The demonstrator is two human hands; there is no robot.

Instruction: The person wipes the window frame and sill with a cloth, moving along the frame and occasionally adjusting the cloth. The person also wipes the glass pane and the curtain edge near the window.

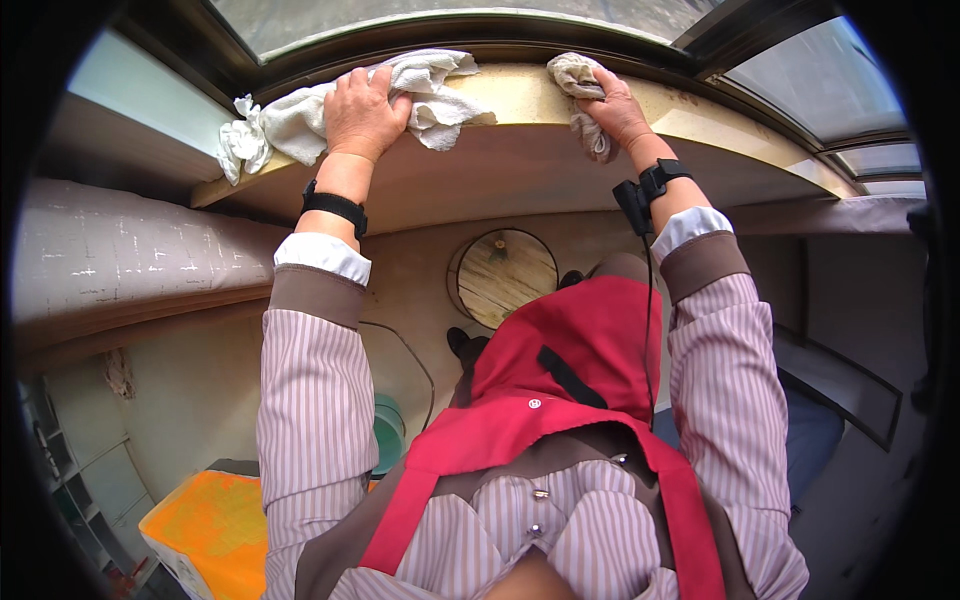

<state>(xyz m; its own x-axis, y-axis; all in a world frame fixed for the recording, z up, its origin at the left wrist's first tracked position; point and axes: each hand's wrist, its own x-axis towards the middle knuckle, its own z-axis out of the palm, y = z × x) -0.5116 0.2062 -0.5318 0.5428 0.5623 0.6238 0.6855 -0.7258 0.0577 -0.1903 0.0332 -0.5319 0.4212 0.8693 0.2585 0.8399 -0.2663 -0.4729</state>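
Both arms reach out to a pale window sill [517, 94] below a dark window frame [480, 36]. My left hand [365, 112] presses on a spread white cloth [296, 124] at the sill's left part, its fingers partly hidden in the folds. A crumpled white tissue or cloth [245, 142] lies at the cloth's left end. My right hand [616, 109] grips a bunched, greyish, soiled cloth [576, 75], part of which hangs over the sill's near edge. Brownish marks show on the sill to the right of that hand.
A round wood-topped stool or table [507, 277] stands below the sill. Curtain fabric [142, 255] hangs at left. A green bucket [388, 435] and an orange-topped object [214, 525] are at lower left. A thin cable [420, 360] runs along the floor.
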